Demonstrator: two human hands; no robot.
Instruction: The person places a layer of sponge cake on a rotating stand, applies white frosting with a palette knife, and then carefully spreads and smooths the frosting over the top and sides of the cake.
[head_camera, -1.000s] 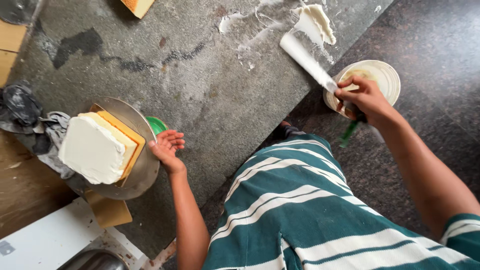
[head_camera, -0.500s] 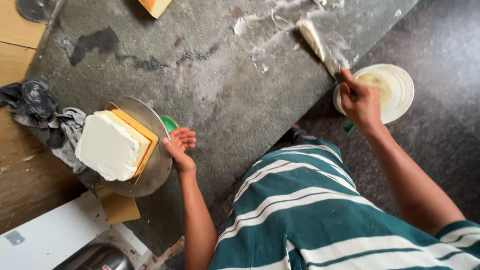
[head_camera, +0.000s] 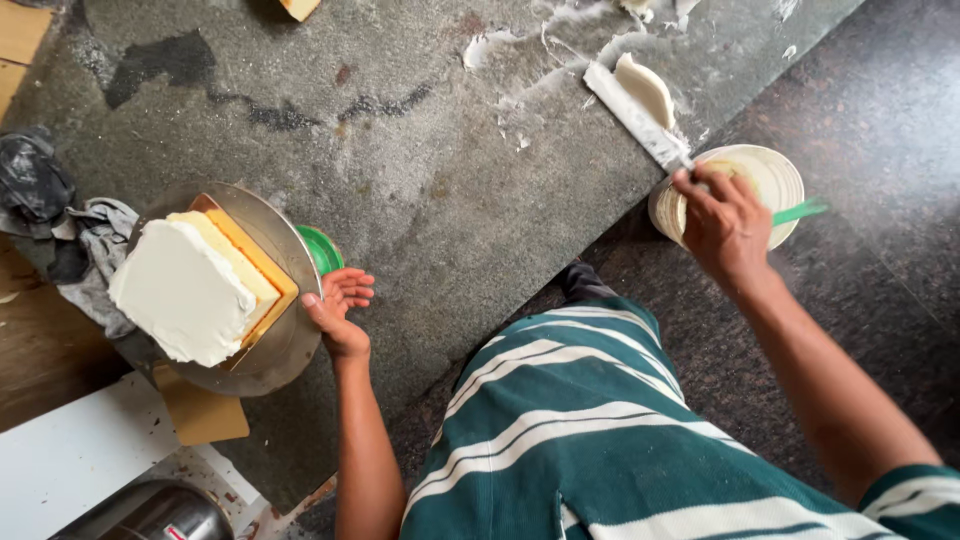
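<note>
- The grey stone counter (head_camera: 420, 180) fills most of the view, smeared with white cream near its far right edge.
- A square cake (head_camera: 185, 290), white cream on top and yellow sponge showing at its side, sits on a round metal turntable (head_camera: 285, 345) at the counter's left.
- The step in hand looks like loading cream for icing; the next move calls for carrying the blade across to the cake without dropping the lump.
- The right hand (head_camera: 725, 225) is stretched out over a white tub (head_camera: 775, 180), fingers clamped on a long palette knife (head_camera: 640, 115) bearing a lump of cream.
- The left hand (head_camera: 340, 305) rests at the turntable's rim, fingers loosely together, gripping nothing.
</note>
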